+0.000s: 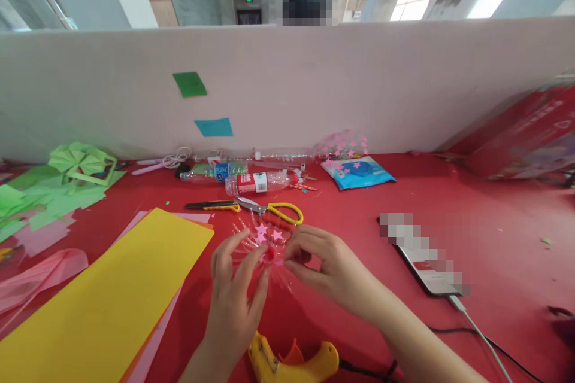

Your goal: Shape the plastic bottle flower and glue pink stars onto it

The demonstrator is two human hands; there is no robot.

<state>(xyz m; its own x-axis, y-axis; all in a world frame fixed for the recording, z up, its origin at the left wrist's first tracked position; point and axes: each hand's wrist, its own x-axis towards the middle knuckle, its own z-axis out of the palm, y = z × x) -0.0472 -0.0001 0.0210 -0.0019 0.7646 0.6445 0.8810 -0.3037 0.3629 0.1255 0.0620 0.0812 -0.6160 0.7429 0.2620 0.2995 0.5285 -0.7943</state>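
Observation:
A clear plastic bottle piece [287, 279], cut into thin strips that fan out, sits in front of me with a red cap [268, 254] at its centre. Pink stars [277, 236] are on some strips. My left hand [238, 281] steadies the piece from the left, its index finger and thumb beside the cap. My right hand [326, 260] is pinched at the right side, where a bit of pink shows by the fingertips; what it pinches is mostly hidden. Just below the hands lies a yellow glue gun [296, 365].
Yellow-handled scissors [285, 212] and a utility knife [213, 206] lie beyond. Plastic bottles [256, 182] and a wipes pack [362, 173] line the partition. Yellow paper [121, 287] and green paper scraps [58, 197] are left; a phone [426, 269] with a cable is right.

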